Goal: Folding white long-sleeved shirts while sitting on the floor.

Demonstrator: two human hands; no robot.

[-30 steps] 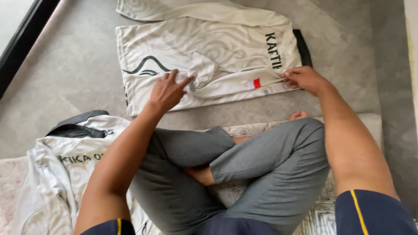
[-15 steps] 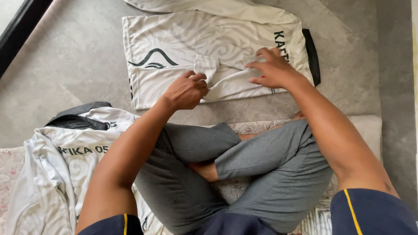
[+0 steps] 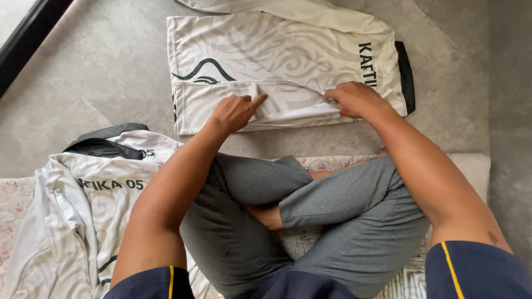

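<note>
A white jersey (image 3: 277,61) with a pale swirl pattern and black lettering lies flat on the grey floor in front of me. Its near edge is folded up into a narrow band. My left hand (image 3: 237,111) rests on that folded band near the middle, index finger stretched out along the fold. My right hand (image 3: 354,99) pinches the fold's edge further right, fingers closed on the cloth. I sit cross-legged in grey trousers (image 3: 310,216), both forearms reaching forward over my knees.
A second white jersey (image 3: 83,205) with black lettering and a dark collar lies crumpled at my left, partly on a patterned mat (image 3: 16,205). A dark window frame (image 3: 33,39) runs along the upper left. Grey floor (image 3: 465,83) extends to the right.
Both hands have moved closer together along the jersey's near edge, rolling it up into a fold. The right hand came in from the far right corner.
</note>
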